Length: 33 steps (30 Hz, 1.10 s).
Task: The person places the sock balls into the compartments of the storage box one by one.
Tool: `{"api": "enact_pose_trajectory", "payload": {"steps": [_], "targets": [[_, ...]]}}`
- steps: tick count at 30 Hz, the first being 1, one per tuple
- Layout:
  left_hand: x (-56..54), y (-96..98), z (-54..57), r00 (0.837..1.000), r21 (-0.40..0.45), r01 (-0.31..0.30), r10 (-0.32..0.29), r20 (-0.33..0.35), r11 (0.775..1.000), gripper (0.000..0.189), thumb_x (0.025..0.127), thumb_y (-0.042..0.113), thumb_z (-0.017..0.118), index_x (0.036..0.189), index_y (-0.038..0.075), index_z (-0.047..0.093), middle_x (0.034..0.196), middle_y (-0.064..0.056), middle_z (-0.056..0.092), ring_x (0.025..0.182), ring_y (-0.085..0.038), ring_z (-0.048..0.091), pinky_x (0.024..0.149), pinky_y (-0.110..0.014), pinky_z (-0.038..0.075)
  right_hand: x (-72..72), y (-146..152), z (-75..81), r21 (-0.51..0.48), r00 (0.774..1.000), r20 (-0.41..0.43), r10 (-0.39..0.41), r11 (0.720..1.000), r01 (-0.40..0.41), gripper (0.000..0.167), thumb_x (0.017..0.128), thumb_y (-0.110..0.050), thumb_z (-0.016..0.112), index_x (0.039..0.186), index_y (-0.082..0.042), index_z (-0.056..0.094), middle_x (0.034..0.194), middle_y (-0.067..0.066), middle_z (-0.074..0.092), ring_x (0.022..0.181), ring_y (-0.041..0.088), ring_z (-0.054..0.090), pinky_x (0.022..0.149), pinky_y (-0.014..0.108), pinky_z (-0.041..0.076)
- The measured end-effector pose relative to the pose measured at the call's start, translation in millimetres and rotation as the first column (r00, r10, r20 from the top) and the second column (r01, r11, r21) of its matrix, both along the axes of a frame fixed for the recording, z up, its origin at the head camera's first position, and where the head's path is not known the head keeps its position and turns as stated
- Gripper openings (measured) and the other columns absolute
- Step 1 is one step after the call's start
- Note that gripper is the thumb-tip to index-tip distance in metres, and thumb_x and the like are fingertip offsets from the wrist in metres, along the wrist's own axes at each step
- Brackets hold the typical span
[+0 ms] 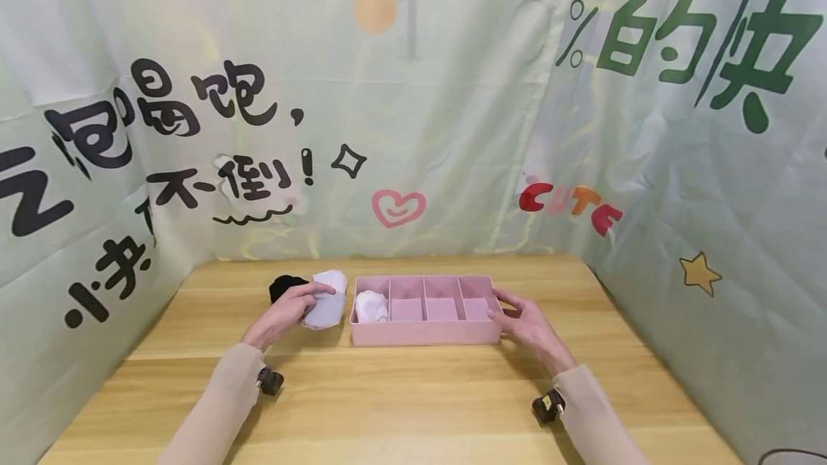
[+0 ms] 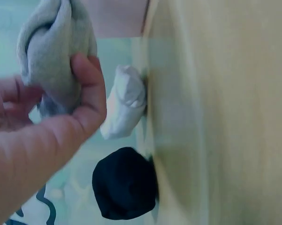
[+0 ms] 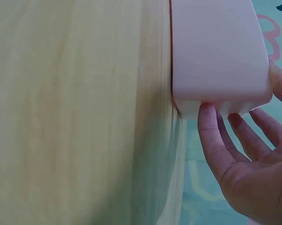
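My left hand pinches a grey rolled-up sock between thumb and fingers, just left of the pink divided box. Behind the grey sock, a white rolled sock lies on the table, with a black rolled sock to its left. Another white rolled sock sits in the box's leftmost compartment; the other compartments hold nothing visible. At the box's right end, my right hand grips the end wall, several fingertips against its outside and one digit over the rim.
The box stands on a wooden table. Pale green printed cloth hangs behind the table and along both sides. A small black camera is strapped at each wrist.
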<state>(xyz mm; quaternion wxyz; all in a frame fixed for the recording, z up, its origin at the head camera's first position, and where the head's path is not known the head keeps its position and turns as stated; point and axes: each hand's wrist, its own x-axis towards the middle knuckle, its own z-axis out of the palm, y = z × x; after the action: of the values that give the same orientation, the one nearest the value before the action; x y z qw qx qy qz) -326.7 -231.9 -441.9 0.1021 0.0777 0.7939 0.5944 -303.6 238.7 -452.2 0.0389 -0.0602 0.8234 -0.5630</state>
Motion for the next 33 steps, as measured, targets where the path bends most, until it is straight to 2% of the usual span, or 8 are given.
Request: {"api": "enact_pose_trajectory", "payload": {"steps": [3,5,7,11,18,24,28,33], "targets": [[0.6,-0.4,1.5,0.998,-0.003,0.046,-0.046,-0.034,0.999,0.033,0.100,0.010,0.048,0.132,0.004,0.056,0.130,-0.020,0.047,0.089,-0.021,0.054,0.073,-0.032,0.051,0.3,-0.9,-0.4,0.016,1.000,0.004,-0.003,1.000,0.003,0.063,0.096,-0.023,0.065,0.150,-0.004,0.038,0.155,0.021,0.036,0.130,0.041,0.050,0.093,0.038,0.054],[0.1,-0.1,1.1,0.997,-0.013,0.056,-0.056,-0.060,0.998,0.036,0.099,0.017,0.058,0.133,0.005,0.056,0.127,-0.020,0.051,0.093,-0.021,0.057,0.075,-0.033,0.053,0.7,-1.7,-0.6,0.006,1.000,0.004,-0.008,1.000,0.008,0.062,0.096,-0.022,0.065,0.149,-0.004,0.039,0.154,0.021,0.037,0.130,0.040,0.050,0.093,0.038,0.054],[-0.6,1.2,0.6,0.997,-0.026,0.033,-0.035,-0.071,0.999,0.041,0.094,0.019,0.066,0.133,0.008,0.057,0.122,-0.018,0.054,0.092,-0.020,0.059,0.074,-0.031,0.054,1.1,-1.8,-1.1,-0.004,1.000,0.002,-0.002,1.000,0.002,0.062,0.096,-0.022,0.064,0.150,-0.004,0.039,0.154,0.022,0.037,0.130,0.040,0.050,0.092,0.037,0.054],[-3.2,5.5,2.3,0.997,-0.016,0.003,-0.004,-0.076,1.000,0.051,0.088,0.018,0.074,0.135,0.010,0.057,0.117,-0.017,0.057,0.090,-0.019,0.059,0.073,-0.029,0.054,3.0,-0.9,-1.7,-0.032,1.000,0.005,0.011,0.999,-0.010,0.061,0.097,-0.020,0.063,0.150,-0.004,0.037,0.154,0.024,0.036,0.129,0.040,0.050,0.091,0.035,0.054],[-5.9,15.6,7.2,0.993,0.024,0.034,-0.031,-0.110,0.999,0.061,0.085,0.018,0.077,0.140,0.010,0.054,0.130,-0.020,0.057,0.100,-0.021,0.059,0.076,-0.029,0.055,6.2,2.0,-0.6,-0.052,1.000,0.012,0.020,0.998,-0.019,0.060,0.098,-0.017,0.060,0.151,-0.002,0.035,0.154,0.026,0.033,0.126,0.037,0.053,0.087,0.035,0.056],[-7.1,18.6,5.3,0.990,0.042,0.037,-0.031,-0.135,0.998,0.060,0.086,0.010,0.074,0.142,0.012,0.052,0.152,-0.017,0.039,0.110,-0.026,0.056,0.080,-0.031,0.054,4.8,1.0,-0.6,-0.035,1.000,-0.002,0.022,0.999,-0.022,0.062,0.097,-0.020,0.063,0.150,-0.003,0.037,0.154,0.024,0.035,0.127,0.037,0.053,0.088,0.033,0.055],[-6.4,23.1,5.3,0.988,0.043,0.007,0.000,-0.155,0.999,0.059,0.086,0.013,0.076,0.141,0.014,0.055,0.160,-0.013,0.029,0.111,-0.026,0.057,0.079,-0.031,0.055,4.0,0.5,-1.2,-0.035,1.000,0.002,0.016,0.999,-0.016,0.062,0.097,-0.020,0.063,0.150,-0.002,0.037,0.153,0.027,0.036,0.128,0.039,0.052,0.090,0.035,0.055],[-2.9,31.0,6.8,0.983,0.052,-0.015,0.024,-0.184,0.999,0.061,0.083,0.018,0.079,0.139,0.012,0.057,0.160,-0.016,0.026,0.116,-0.032,0.059,0.078,-0.031,0.056,2.2,0.2,-1.2,-0.006,1.000,-0.015,0.004,1.000,-0.004,0.060,0.097,-0.018,0.062,0.149,-0.002,0.038,0.153,0.026,0.036,0.129,0.042,0.050,0.092,0.038,0.054]]}}
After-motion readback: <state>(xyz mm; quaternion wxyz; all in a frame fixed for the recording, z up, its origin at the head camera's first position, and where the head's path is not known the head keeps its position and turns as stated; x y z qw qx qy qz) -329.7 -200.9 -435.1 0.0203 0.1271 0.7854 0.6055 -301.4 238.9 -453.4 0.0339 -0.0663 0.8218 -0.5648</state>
